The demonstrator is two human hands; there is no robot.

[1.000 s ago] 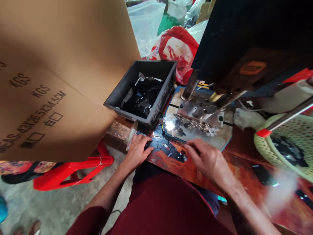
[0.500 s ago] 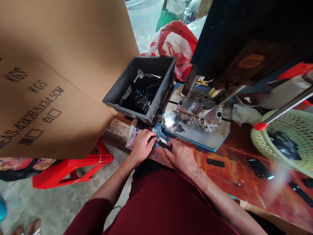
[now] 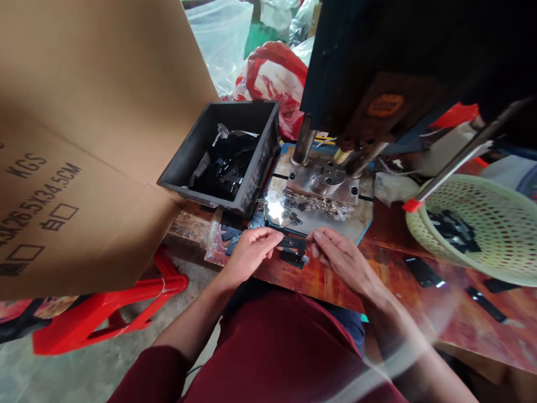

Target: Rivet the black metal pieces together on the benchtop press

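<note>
Pinching one black strip (image 3: 292, 243) between left hand (image 3: 250, 253) and right hand (image 3: 342, 258); black bin (image 3: 255, 173) and press plate (image 3: 335, 221) just behind.

"KGS", "X34.5CM" on cardboard box (image 3: 84, 140)

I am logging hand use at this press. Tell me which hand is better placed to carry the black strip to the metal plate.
Probably the right hand: it pinches the black strip's far end and lies nearer the metal plate. The left hand holds the end nearer the black bin.
</note>
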